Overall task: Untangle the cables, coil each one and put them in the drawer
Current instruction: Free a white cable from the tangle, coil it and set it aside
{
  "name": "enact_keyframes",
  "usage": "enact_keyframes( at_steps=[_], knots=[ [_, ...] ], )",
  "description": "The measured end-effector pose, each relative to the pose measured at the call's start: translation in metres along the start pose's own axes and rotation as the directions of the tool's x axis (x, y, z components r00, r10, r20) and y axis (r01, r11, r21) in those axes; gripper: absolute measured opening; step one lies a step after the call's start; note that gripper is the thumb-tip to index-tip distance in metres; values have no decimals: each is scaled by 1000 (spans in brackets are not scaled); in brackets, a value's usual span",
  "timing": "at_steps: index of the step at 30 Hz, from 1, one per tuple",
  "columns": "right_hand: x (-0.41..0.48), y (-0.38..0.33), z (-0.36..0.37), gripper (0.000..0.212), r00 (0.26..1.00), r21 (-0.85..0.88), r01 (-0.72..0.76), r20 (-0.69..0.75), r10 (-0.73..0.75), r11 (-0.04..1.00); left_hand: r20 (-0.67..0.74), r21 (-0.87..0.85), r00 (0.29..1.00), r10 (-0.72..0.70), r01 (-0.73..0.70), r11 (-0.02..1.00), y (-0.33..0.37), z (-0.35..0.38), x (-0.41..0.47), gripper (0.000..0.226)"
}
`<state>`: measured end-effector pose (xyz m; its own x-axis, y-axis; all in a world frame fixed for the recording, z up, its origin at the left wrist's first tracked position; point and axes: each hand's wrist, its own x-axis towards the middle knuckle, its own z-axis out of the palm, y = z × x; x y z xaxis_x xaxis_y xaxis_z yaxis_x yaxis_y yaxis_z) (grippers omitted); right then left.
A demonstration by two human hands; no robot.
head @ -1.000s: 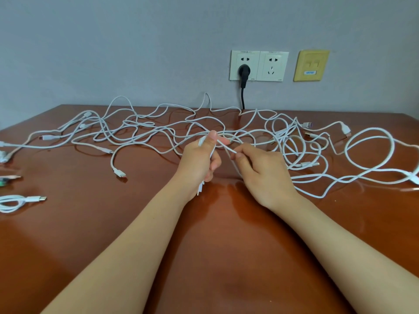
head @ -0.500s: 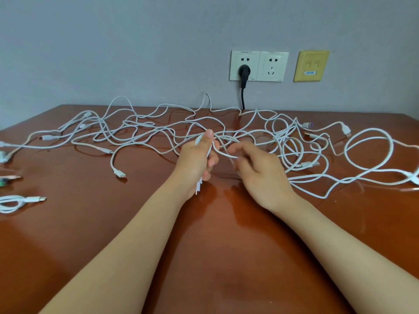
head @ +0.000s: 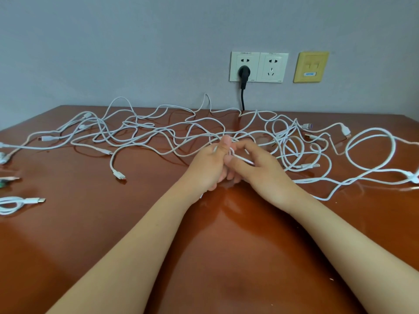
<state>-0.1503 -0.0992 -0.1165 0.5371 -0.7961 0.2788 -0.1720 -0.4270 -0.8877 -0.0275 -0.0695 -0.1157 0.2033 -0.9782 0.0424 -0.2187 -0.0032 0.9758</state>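
Item: tangle of white cables (head: 158, 132), spread across the far half of the brown table (head: 90, 234) from left edge to right edge, many strands crossing, several connector ends lying free. Also present: one coiled cable (head: 11, 203) at the near left edge; drawer not in view. Working piece: held cable (head: 241, 158), at mid-table where the hands meet, its free length running back into the tangle. Left hand (head: 209, 165): fingers curled round a small bundle of turns of this cable, thumb raised on top. Right hand (head: 260, 168): fingers loosely bent, strand apparently pinched between thumb and forefinger; the exact contact is partly hidden. Hazards, as judged: (1) the trailing length crosses other strands, so a firm pull toward the near side is likely to drag neighbours along or tighten a crossing into a knot; (2) the turns in the left hand look few and small, so a slackened thumb could let them spring open; (3) a free connector (head: 119, 175) may catch in a loop such as the large one at the right (head: 371, 152); (4) the black plug (head: 244, 71) in the wall sockets (head: 258, 67) has a lead dropping behind the table's far edge, just beside the farthest white strands, which could snag on it.
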Motion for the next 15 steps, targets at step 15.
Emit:
enact_keyframes(
  at_steps=[15],
  knots=[
    [4, -2, -7, 13, 998, -294, 58, 11, -58, 954, 352, -56, 931, -98, 126, 991, 0, 0, 6, 73]
  ],
)
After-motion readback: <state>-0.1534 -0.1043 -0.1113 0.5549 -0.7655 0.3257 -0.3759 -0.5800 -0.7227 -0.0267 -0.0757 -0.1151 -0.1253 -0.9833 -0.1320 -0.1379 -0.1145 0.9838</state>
